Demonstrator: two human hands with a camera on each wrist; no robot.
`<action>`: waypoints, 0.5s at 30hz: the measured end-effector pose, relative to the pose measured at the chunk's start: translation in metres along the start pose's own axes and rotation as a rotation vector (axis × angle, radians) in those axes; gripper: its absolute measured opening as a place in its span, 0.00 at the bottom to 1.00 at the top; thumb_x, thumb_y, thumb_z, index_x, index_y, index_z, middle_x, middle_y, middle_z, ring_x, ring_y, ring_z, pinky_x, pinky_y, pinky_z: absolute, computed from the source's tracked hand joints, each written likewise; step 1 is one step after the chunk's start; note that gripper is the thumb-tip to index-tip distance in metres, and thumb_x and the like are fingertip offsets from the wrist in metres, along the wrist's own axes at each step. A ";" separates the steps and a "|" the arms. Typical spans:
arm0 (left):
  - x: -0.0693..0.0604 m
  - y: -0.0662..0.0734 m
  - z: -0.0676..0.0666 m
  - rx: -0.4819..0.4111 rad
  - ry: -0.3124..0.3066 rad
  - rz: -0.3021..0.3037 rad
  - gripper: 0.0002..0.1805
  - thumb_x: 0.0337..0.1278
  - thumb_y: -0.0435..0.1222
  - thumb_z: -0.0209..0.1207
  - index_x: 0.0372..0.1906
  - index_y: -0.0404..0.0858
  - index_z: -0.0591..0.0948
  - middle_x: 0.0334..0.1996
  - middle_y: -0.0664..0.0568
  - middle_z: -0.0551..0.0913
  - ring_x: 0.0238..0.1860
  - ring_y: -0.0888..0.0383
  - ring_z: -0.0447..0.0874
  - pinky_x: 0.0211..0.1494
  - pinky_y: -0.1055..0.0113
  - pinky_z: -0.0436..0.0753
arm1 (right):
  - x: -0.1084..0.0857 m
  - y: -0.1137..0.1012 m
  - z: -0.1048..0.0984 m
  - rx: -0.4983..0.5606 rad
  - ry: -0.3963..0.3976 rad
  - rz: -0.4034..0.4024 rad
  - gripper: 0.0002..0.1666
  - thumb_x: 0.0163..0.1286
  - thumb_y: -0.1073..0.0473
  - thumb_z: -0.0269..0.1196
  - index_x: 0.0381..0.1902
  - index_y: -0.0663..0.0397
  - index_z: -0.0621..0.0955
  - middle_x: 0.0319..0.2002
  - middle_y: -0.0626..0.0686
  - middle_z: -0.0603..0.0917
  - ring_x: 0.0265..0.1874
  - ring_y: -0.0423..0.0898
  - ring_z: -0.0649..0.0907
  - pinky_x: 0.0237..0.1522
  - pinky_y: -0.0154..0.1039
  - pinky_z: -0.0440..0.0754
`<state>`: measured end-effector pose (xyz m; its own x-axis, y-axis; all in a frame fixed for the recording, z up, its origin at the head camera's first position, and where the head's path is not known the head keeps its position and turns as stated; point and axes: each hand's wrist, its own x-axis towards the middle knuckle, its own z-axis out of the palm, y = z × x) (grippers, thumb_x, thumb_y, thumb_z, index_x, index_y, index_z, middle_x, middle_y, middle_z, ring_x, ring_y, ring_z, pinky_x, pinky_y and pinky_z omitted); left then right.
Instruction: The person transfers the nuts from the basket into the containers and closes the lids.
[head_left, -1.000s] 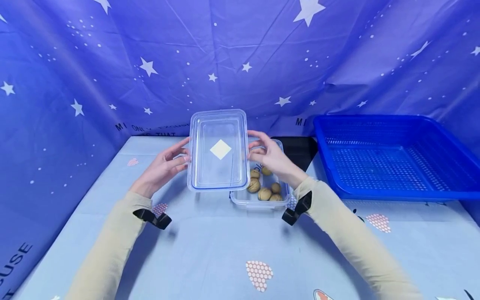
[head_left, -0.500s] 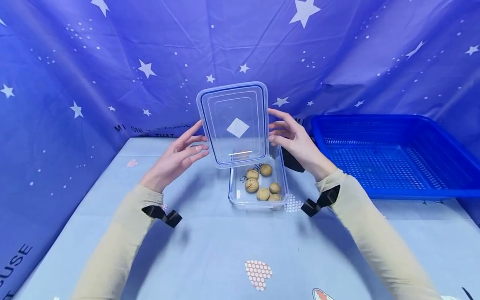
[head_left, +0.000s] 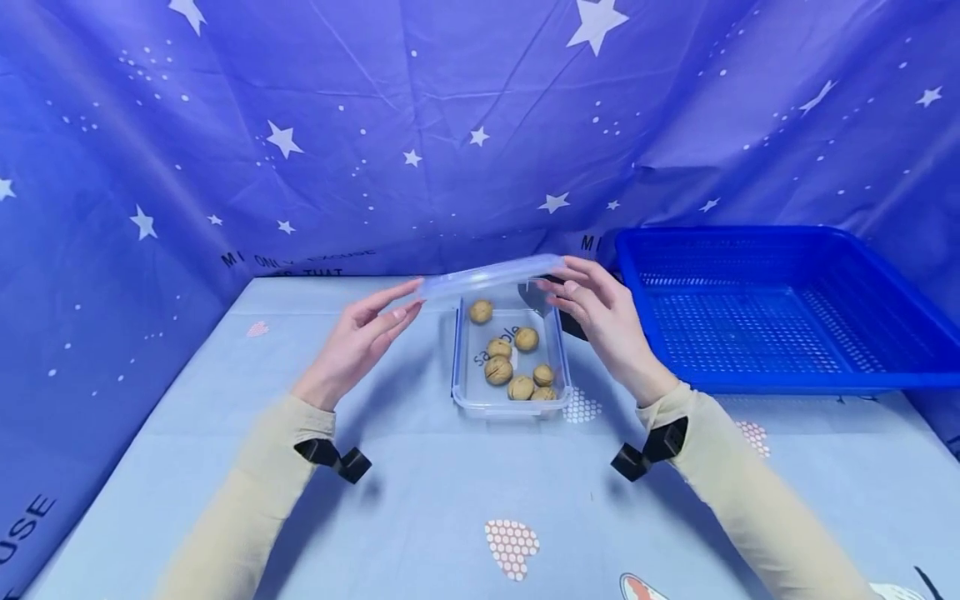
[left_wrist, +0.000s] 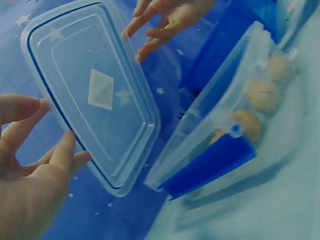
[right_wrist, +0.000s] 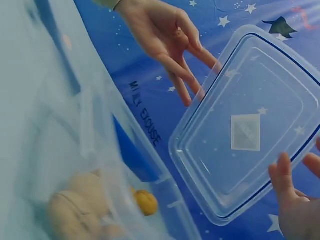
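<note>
A clear plastic lid (head_left: 489, 277) with a blue seal line and a white diamond label (left_wrist: 101, 90) is held up by its two short-apart sides. My left hand (head_left: 358, 340) holds one edge between thumb and fingers; my right hand (head_left: 617, 329) holds the opposite edge. In the head view the lid appears nearly edge-on above the back of a clear container (head_left: 510, 412). Several walnuts (head_left: 498, 371) lie inside that container, over the printed word "sample". A blue clip (left_wrist: 210, 167) hangs on its side in the left wrist view.
A large blue perforated basket (head_left: 795, 382) stands at the back right. Something black (head_left: 573, 325) lies behind the container, partly hidden by my right hand. A star-printed blue curtain (head_left: 480, 100) rises behind the light blue tablecloth (head_left: 420, 517).
The lid first rose and turned upright while moving right, then tipped to nearly edge-on and came lower over the container's back. Both hands moved right with it, uncovering the walnuts.
</note>
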<state>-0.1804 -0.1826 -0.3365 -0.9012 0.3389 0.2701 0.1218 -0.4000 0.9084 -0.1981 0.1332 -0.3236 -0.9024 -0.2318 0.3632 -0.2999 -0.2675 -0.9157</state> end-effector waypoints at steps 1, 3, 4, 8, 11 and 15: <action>-0.001 -0.003 0.001 0.003 0.007 0.008 0.21 0.68 0.23 0.45 0.63 0.32 0.74 0.70 0.35 0.58 0.70 0.44 0.58 0.70 0.60 0.60 | -0.002 0.002 0.001 0.015 0.023 0.010 0.17 0.76 0.64 0.51 0.59 0.64 0.74 0.54 0.59 0.78 0.50 0.49 0.81 0.56 0.43 0.76; 0.000 -0.010 0.002 0.009 0.021 0.023 0.18 0.69 0.24 0.46 0.59 0.32 0.77 0.70 0.34 0.58 0.69 0.44 0.59 0.70 0.59 0.60 | -0.005 0.006 0.001 -0.019 0.063 0.044 0.18 0.76 0.60 0.52 0.57 0.67 0.75 0.52 0.56 0.79 0.49 0.48 0.81 0.56 0.42 0.76; 0.001 -0.014 0.003 0.019 0.031 0.024 0.16 0.70 0.25 0.46 0.57 0.33 0.78 0.69 0.34 0.58 0.69 0.44 0.59 0.70 0.59 0.61 | -0.006 0.007 0.001 -0.063 0.075 0.066 0.19 0.76 0.58 0.53 0.56 0.68 0.75 0.52 0.56 0.78 0.48 0.47 0.80 0.56 0.41 0.76; 0.004 -0.027 0.005 0.125 0.101 -0.014 0.12 0.67 0.26 0.52 0.51 0.36 0.80 0.69 0.39 0.60 0.69 0.45 0.60 0.69 0.60 0.62 | -0.012 0.016 -0.002 -0.244 0.061 0.163 0.23 0.73 0.61 0.55 0.61 0.68 0.72 0.59 0.61 0.76 0.53 0.45 0.78 0.56 0.35 0.74; 0.005 -0.035 0.006 0.214 0.140 -0.060 0.14 0.61 0.25 0.57 0.52 0.32 0.78 0.69 0.43 0.61 0.68 0.46 0.61 0.68 0.63 0.63 | -0.015 0.022 -0.004 -0.310 0.026 0.217 0.27 0.70 0.67 0.56 0.65 0.69 0.69 0.62 0.65 0.72 0.57 0.49 0.75 0.56 0.32 0.73; 0.006 -0.044 0.009 0.257 0.142 -0.093 0.23 0.56 0.23 0.60 0.58 0.24 0.72 0.70 0.45 0.59 0.70 0.45 0.59 0.68 0.67 0.62 | -0.018 0.027 -0.006 -0.347 0.006 0.269 0.30 0.66 0.71 0.56 0.67 0.69 0.68 0.62 0.67 0.72 0.58 0.56 0.74 0.52 0.29 0.74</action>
<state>-0.1873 -0.1554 -0.3716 -0.9603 0.2344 0.1510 0.1209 -0.1380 0.9830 -0.1915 0.1354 -0.3560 -0.9641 -0.2448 0.1034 -0.1388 0.1319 -0.9815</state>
